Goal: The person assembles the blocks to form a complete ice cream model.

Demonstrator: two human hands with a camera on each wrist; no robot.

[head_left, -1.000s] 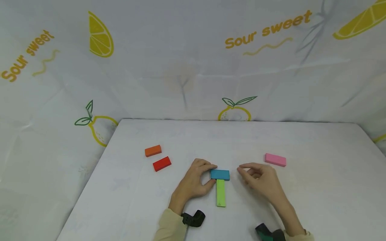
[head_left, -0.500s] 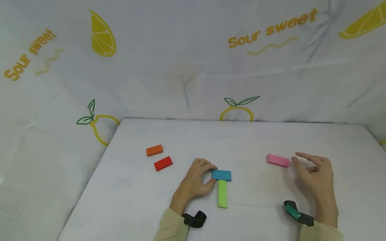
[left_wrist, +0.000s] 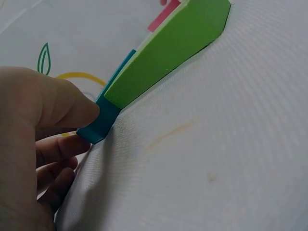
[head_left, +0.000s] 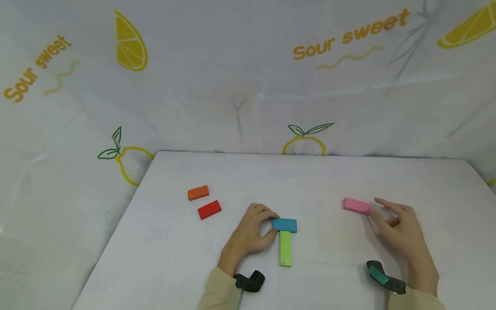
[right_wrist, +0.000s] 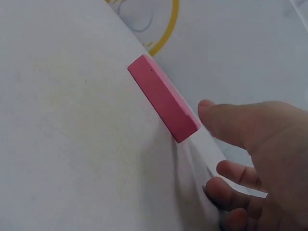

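My left hand (head_left: 249, 232) pinches the left end of a blue block (head_left: 285, 225) between thumb and fingers, on the white table. A green block (head_left: 285, 249) lies lengthwise toward me, its far end against the blue one, forming a T shape. The left wrist view shows the thumb by the blue block (left_wrist: 99, 122) beside the larger-looking green block (left_wrist: 168, 50). At the right, my right hand (head_left: 403, 228) hovers with fingers apart at the right end of a pink block (head_left: 357, 206). In the right wrist view the pink block (right_wrist: 163, 98) lies outside any grip; whether a fingertip touches it, I cannot tell.
An orange block (head_left: 198, 192) and a red block (head_left: 209, 209) lie left of my left hand. The white table (head_left: 310, 176) ends at a back edge, behind which hangs a lemon-printed sheet (head_left: 217, 86).
My right hand has gone right, from near the blue block to past the pink block's right end, then slightly back left toward it. My left hand has stayed on the blue block.
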